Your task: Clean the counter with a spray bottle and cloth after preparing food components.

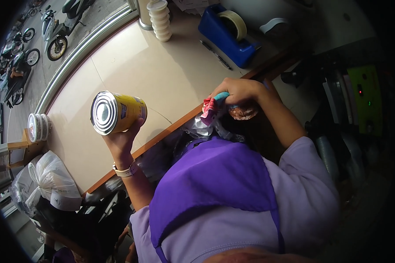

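My left hand (123, 139) holds a yellow tin can (130, 108) up above the tiled counter (164, 72). The can is tipped so its bare, ridged metal end faces the camera, and its label bears writing. Over at the counter's wooden front edge, my right hand (238, 92) is closed around a bunched cloth (222, 97). Turquoise and red parts of the cloth show at the fingers, and a brown patterned part (243, 112) hangs below the hand. Clear plastic (202, 128) lies just under the cloth, against my purple apron (210, 171).
A blue tape dispenser (223, 42), a pen (216, 55) and a stack of lidded cups (160, 21) stand toward the back. At the left are round tubs (39, 127) and a tied white plastic bag (52, 177). Motorbikes (57, 33) are parked beyond the metal sill.
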`<state>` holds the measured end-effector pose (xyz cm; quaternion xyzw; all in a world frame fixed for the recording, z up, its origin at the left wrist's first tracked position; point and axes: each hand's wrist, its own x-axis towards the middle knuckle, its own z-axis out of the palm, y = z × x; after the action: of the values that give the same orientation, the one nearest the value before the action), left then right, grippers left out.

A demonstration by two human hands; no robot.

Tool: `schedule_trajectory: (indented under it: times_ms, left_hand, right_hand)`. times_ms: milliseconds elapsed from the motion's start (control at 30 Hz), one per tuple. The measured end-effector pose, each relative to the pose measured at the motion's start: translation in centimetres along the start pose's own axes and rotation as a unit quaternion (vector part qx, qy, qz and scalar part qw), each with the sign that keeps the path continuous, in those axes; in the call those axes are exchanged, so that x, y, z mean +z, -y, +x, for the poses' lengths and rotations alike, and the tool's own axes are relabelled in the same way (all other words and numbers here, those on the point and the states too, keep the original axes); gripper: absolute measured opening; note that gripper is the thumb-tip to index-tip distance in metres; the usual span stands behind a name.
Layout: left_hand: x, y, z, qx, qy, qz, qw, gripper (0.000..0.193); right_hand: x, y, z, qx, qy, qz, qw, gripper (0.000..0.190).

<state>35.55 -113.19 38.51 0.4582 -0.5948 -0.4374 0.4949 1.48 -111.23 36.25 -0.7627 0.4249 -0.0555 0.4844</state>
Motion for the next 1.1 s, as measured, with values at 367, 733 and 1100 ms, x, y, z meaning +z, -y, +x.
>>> schedule_trajectory:
  times_ms: [367,733,1100]
  left_hand:
    - [-2.9,0.4,-2.6,0.014,-0.074,0.016,0.997,0.075]
    - [-6.9,0.9,-9.6,-0.024,-0.186,0.097,0.977,0.077]
    - [-9.0,0.3,-11.4,-0.022,-0.234,0.100,0.967,0.077]
  right_hand:
    - [3.4,2.9,5.6,-0.063,-0.045,-0.010,0.997,0.045]
    - [-0.3,6.0,28.5,0.189,-0.352,-0.260,0.879,0.067]
    - [6.1,9.6,30.1,-0.184,-0.156,-0.325,0.914,0.050]
